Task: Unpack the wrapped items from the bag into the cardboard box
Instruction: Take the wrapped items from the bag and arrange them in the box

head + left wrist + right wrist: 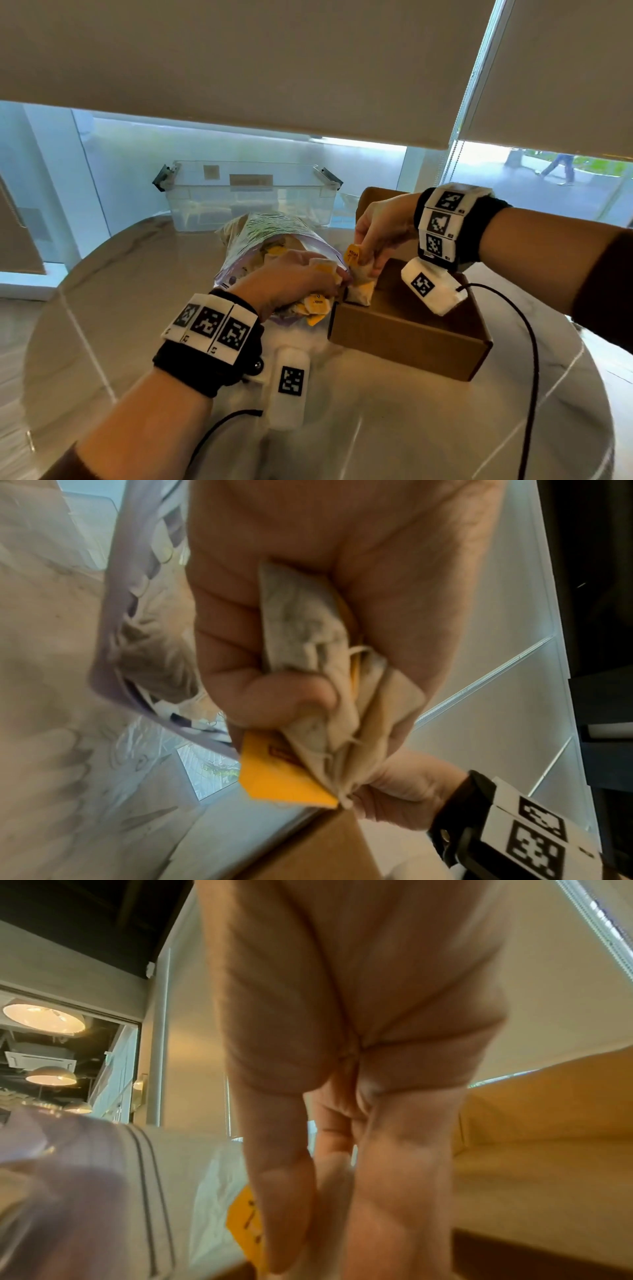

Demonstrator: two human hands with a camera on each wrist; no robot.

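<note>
Between the hands, over the near-left corner of the cardboard box (407, 329), a transfer is going on: the right hand (380, 229) is pinching a wrapped item (359, 274) above the rim, while the left hand (291, 277) is clutching a bundle (329, 685) at the bag (270, 236) mouth. Next, I judge, comes releasing inside the walls. Only the left wrist view is showing the curled fingers (240, 631) clamping the pale wrappers and an orange tag (281, 777).

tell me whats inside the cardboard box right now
The head view shows one wrapped item with a yellow tag at the cardboard box rim, pinched by the right hand. The brown floor shows; the near wall hides the rest.
</note>
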